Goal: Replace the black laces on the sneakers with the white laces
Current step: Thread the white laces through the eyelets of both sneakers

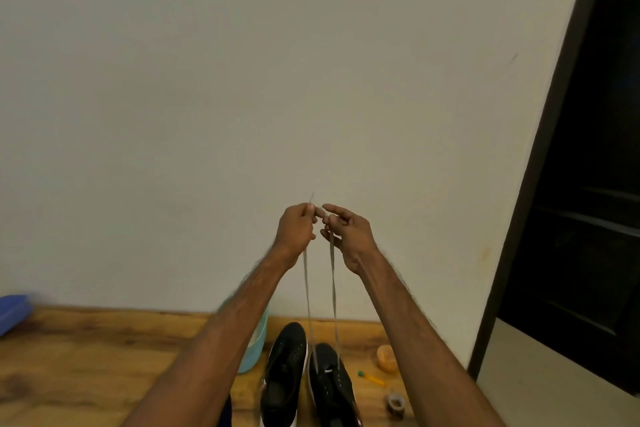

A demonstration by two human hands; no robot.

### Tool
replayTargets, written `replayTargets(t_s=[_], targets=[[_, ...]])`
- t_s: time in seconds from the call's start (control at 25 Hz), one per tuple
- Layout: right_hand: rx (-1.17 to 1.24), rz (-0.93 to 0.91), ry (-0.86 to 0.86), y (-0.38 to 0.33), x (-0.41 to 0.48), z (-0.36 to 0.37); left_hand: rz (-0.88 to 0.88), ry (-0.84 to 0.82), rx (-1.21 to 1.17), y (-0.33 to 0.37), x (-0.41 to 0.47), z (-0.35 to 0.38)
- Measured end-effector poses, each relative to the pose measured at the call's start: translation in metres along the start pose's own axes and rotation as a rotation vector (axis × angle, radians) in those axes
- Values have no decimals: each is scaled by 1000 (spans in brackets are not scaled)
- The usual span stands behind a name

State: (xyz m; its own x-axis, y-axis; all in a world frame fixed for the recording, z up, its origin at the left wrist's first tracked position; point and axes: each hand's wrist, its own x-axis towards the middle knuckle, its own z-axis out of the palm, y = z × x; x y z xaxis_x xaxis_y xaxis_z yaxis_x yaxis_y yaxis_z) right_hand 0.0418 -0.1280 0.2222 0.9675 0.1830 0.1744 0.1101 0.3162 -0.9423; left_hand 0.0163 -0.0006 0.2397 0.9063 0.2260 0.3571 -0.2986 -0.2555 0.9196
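Above the table, both hands pinch the white lace ends.

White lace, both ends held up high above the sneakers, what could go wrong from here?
1. The left hand and right hand hold the lace taut upward, and nothing holds down the sneaker it threads, so that sneaker may lift or tip.
2. If jerked, it could knock the orange cup nearby.
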Motion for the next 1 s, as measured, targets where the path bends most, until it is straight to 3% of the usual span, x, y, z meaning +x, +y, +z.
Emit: replayTargets(t_s=[0.16,0.4,1.0], targets=[[-58,-42,81,-12,-13,-1,80,32,21,2,-17,-3],[-228,-142,156,-23,-32,4,66,252,-28,16,-33,0],[-339,-216,194,-29,-43,10,29,235,7,26,-46,-6]])
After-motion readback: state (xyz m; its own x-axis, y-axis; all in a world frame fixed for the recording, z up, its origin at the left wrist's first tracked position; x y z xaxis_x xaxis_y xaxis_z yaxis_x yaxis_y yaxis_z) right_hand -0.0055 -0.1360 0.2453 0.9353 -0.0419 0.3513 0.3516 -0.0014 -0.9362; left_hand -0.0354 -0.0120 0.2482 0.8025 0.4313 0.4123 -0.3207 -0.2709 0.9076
